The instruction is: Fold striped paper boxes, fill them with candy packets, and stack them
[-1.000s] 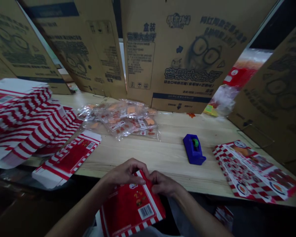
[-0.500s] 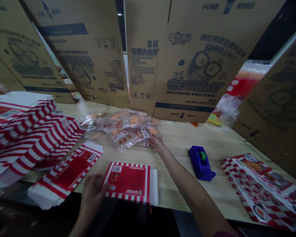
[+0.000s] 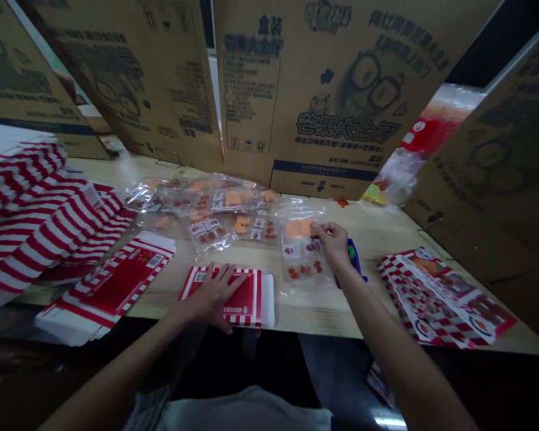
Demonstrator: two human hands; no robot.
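Observation:
My left hand [image 3: 213, 294] lies flat, fingers spread, on a folded red-and-white striped carton [image 3: 247, 299] at the table's near edge. My right hand [image 3: 335, 244] pinches the edge of a clear plastic snack packet [image 3: 300, 251] holding orange and red pieces, held just right of the carton. A heap of the same clear packets [image 3: 206, 209] lies behind, toward the middle of the table. A blue tape dispenser [image 3: 356, 258] is partly hidden behind my right hand.
Stacks of flat striped cartons [image 3: 40, 209] fill the left side, one loose flat carton [image 3: 112, 287] near the edge. Printed red checkered sheets [image 3: 440, 299] fan out at right. Tall brown cardboard boxes [image 3: 323, 96] wall off the back and sides of the wooden table [image 3: 314, 308].
The carton went from my two hands onto the table, and my left hand now presses on it. My right hand reached to the packet heap and drew one packet out to the right.

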